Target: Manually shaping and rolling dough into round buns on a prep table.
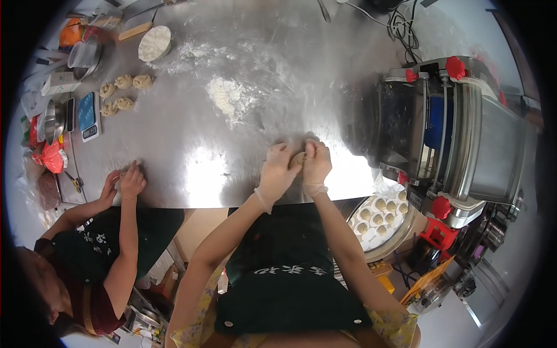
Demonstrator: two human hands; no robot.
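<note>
My left hand (276, 174) and my right hand (317, 166), both in thin clear gloves, are closed round a small piece of pale dough (297, 159). They hold it close above the steel table, near its front edge. My fingers curl in from both sides and hide most of the dough's outline. Beyond my hands, loose white flour (227, 100) lies in a heap and in smears on the metal.
Several dough lumps (123, 82) sit beside a blue-topped scale (88, 116) and a bowl of flour (155, 44). A co-worker's hands (129, 181) are at the left edge. A metal machine (464, 133) stands right, above a round tray (410, 225) of dough balls on papers.
</note>
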